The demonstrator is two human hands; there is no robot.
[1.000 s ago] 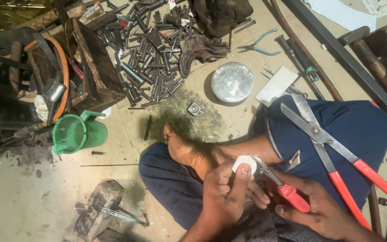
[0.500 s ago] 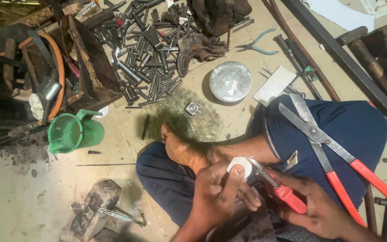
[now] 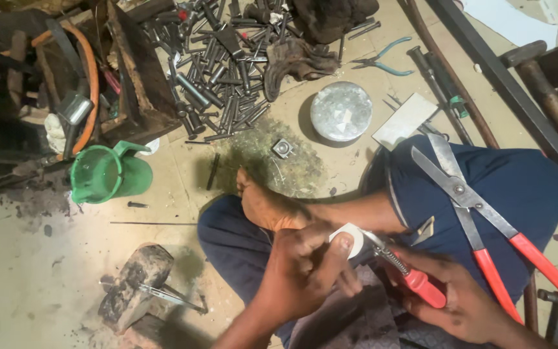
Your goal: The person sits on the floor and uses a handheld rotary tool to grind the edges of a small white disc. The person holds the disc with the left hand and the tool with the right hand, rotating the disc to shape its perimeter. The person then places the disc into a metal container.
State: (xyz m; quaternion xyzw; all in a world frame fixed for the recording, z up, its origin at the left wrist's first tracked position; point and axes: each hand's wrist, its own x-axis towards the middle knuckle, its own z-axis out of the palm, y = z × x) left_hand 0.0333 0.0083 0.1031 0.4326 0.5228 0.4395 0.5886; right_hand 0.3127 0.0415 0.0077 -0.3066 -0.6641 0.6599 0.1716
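My left hand (image 3: 301, 274) pinches a small white round piece (image 3: 350, 238) between thumb and fingers, above my lap. My right hand (image 3: 456, 300) grips the red handles of small spring-loaded cutters (image 3: 408, 274), whose metal jaws meet the edge of the white piece. I sit cross-legged on the floor in dark blue trousers, with my bare foot (image 3: 263, 207) just above the hands. Large red-handled shears (image 3: 479, 207) lie across my right thigh.
A green plastic jug (image 3: 108, 173) stands left of my foot. A heap of dark metal rods and bolts (image 3: 217, 71) lies ahead, beside a wooden crate (image 3: 134, 77). A round metal lid (image 3: 341, 111), teal-handled pliers (image 3: 382, 61), a white card (image 3: 407, 120) and a wood block (image 3: 135, 284) are nearby.
The view has shifted slightly. My hands stay together at my lap, the left thumb pressing the white piece against the cutter jaws.
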